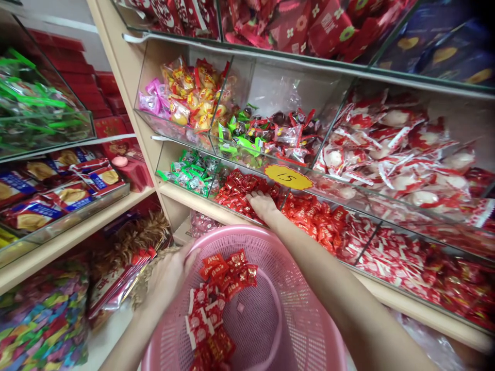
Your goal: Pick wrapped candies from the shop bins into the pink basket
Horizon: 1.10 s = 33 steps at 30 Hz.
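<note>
My left hand [170, 273] grips the left rim of a pink plastic basket [309, 288] with perforated sides. Inside, red-wrapped candies [216, 268] and red-and-white packets [199, 329] lie along its left part. Past the basket's far rim, my right hand [264, 205] reaches into a low shelf compartment. Its fingers rest spread on a heap of dark red wrapped candies [235, 193], with the tips partly hidden among them. Brighter orange-red candies [315, 219] fill the compartment just to the right of that hand.
A yellow tag marked 15 [288, 176] hangs above my right hand. Clear dividers split the shelves, holding green-wrapped candies [191, 170], yellow candies [193, 93] and large red-and-white packets [398, 149]. A wooden upright [124, 87] stands left. Blue-and-red biscuit packs [69, 193] lie beyond it.
</note>
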Each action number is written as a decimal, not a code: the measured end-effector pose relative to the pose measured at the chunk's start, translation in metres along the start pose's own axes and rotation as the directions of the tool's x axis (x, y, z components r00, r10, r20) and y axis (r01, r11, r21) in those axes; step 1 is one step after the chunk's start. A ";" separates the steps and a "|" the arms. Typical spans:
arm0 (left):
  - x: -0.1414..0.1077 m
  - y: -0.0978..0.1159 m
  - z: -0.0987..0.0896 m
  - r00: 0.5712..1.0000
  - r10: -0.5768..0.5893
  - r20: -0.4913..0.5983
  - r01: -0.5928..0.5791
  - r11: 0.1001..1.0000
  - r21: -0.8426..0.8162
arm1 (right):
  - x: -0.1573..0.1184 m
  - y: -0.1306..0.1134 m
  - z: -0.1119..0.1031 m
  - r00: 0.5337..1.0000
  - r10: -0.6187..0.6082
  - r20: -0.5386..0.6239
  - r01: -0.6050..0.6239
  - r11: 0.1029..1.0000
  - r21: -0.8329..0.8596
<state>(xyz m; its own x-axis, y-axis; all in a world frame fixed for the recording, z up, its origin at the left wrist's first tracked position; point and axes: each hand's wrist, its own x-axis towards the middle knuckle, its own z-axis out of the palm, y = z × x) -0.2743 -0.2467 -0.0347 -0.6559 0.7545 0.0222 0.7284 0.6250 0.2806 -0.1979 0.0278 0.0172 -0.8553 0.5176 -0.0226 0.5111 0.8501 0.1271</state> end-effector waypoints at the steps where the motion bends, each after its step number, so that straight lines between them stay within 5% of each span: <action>1: 0.000 0.000 0.000 1.000 -0.004 0.004 0.004 1.000 0.003 | -0.001 0.000 -0.002 1.000 0.006 -0.011 -0.006 1.000 -0.002; 5: 0.002 0.000 0.000 1.000 0.014 0.014 -0.014 1.000 -0.010 | -0.017 -0.008 -0.023 0.994 0.019 -0.109 -0.018 1.000 0.008; 8: 0.002 0.000 -0.001 1.000 0.014 0.019 -0.014 1.000 -0.011 | -0.047 -0.020 -0.032 0.970 -0.001 -0.244 0.067 0.963 0.262; 11: 0.001 -0.001 -0.002 1.000 0.006 0.026 -0.007 1.000 0.009 | -0.086 -0.036 -0.022 0.944 0.033 -0.328 0.226 0.662 0.715; 13: 0.000 0.001 -0.004 1.000 0.012 0.022 -0.012 1.000 0.006 | -0.110 -0.046 -0.008 0.956 0.085 -0.281 0.208 0.479 0.853; 18: -0.001 0.006 -0.008 1.000 -0.003 0.025 0.003 1.000 0.011 | -0.146 -0.054 0.015 0.969 0.202 -0.141 0.061 0.359 0.931; 24: -0.001 0.007 -0.005 1.000 -0.007 0.006 0.007 0.999 0.047 | -0.152 -0.054 0.022 0.998 0.056 -0.027 0.029 -0.037 0.999; 30: -0.003 0.005 -0.006 1.000 -0.003 -0.011 0.003 1.000 0.015 | -0.154 -0.057 0.023 1.000 -0.022 0.002 -0.005 -0.123 0.992; 33: -0.003 0.004 -0.007 1.000 -0.006 -0.010 0.006 1.000 0.009 | -0.154 -0.055 0.026 1.000 -0.027 0.006 -0.008 -0.064 0.998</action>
<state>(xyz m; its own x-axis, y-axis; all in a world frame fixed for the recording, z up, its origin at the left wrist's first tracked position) -0.2702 -0.2478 -0.0270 -0.6620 0.7489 0.0298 0.7265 0.6313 0.2716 -0.0922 -0.0966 -0.0119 -0.8682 0.4953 -0.0321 0.0587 0.0383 -0.9975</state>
